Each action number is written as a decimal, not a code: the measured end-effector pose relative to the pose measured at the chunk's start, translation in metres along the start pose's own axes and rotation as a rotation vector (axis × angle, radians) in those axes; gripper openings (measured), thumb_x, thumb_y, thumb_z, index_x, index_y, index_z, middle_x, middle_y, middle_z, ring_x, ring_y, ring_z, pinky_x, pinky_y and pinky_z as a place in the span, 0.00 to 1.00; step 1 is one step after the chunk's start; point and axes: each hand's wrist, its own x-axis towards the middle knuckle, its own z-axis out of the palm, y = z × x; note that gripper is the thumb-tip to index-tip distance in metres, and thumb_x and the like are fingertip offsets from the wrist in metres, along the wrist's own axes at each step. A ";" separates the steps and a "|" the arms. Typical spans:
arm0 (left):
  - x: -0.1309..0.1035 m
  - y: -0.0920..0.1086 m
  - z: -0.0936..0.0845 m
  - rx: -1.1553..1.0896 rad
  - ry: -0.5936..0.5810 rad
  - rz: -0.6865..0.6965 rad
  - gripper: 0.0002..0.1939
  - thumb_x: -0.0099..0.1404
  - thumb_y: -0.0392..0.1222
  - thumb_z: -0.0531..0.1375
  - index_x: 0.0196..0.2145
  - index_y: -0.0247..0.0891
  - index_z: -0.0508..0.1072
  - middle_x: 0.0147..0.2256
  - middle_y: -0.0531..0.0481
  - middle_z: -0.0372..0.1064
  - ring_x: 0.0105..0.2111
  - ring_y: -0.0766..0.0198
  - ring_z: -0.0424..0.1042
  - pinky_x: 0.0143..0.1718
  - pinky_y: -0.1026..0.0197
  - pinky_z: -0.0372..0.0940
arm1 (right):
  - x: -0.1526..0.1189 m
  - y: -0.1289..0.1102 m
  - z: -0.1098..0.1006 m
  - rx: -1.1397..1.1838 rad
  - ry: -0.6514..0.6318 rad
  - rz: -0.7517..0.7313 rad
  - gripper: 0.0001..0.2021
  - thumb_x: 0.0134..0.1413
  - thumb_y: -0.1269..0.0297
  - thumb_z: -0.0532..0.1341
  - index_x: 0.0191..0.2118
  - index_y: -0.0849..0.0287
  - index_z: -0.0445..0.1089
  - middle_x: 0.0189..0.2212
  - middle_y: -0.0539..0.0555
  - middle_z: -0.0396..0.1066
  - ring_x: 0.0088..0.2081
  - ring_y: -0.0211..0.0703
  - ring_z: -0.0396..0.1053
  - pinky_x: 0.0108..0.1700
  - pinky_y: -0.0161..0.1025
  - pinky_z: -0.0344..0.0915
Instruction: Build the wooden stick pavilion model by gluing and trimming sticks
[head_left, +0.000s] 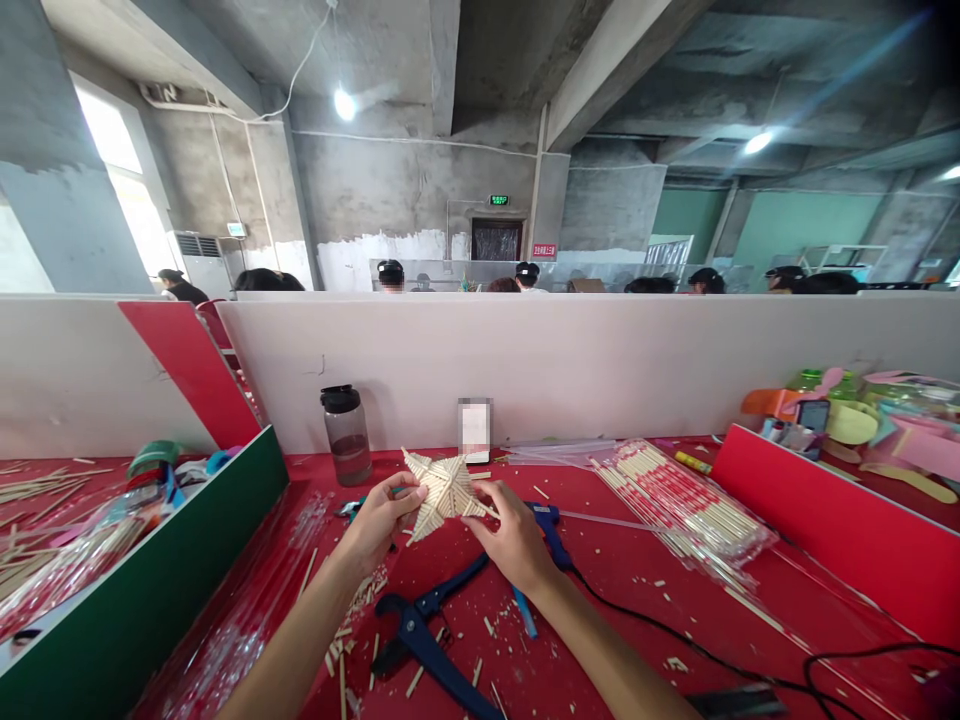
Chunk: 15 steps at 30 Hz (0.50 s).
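Note:
A star made of pale wooden sticks [445, 490] is held up above the red table, its ridged face toward me. My left hand [386, 515] pinches its left side between thumb and fingers. On the other side my right hand [510, 530] grips the lower right point. Below the star lies a blue pipe cutter [427, 635] with its handles spread. Behind my right hand sits a blue glue gun [551, 530], partly hidden, its black cord running right. Bits of cut stick lie scattered around.
A dark water bottle [347, 435] and a phone-like device [475, 430] stand by the white partition [600, 360]. Bagged wooden sticks [675, 495] lie at right. A green divider [187, 560] and a red divider [832, 530] flank the table. Several people's heads show beyond.

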 end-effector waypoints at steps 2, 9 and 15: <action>0.000 0.001 0.000 0.017 -0.001 -0.006 0.24 0.48 0.52 0.74 0.30 0.38 0.66 0.20 0.63 0.55 0.18 0.75 0.50 0.19 0.70 0.46 | 0.000 -0.001 0.000 -0.007 -0.016 0.015 0.20 0.56 0.69 0.67 0.54 0.54 0.67 0.43 0.56 0.74 0.46 0.50 0.74 0.49 0.44 0.71; 0.001 0.003 -0.004 0.097 0.011 -0.054 0.23 0.49 0.54 0.73 0.29 0.36 0.68 0.21 0.61 0.55 0.19 0.74 0.51 0.20 0.69 0.46 | 0.003 -0.006 -0.003 -0.024 -0.059 0.029 0.17 0.56 0.68 0.68 0.51 0.55 0.69 0.43 0.56 0.75 0.46 0.50 0.74 0.48 0.44 0.70; 0.005 -0.003 -0.013 0.121 0.048 -0.157 0.25 0.47 0.56 0.73 0.33 0.34 0.73 0.24 0.56 0.64 0.21 0.71 0.60 0.21 0.68 0.51 | 0.002 -0.011 -0.001 -0.049 -0.134 0.063 0.17 0.57 0.65 0.68 0.51 0.56 0.69 0.44 0.57 0.75 0.47 0.51 0.73 0.48 0.44 0.70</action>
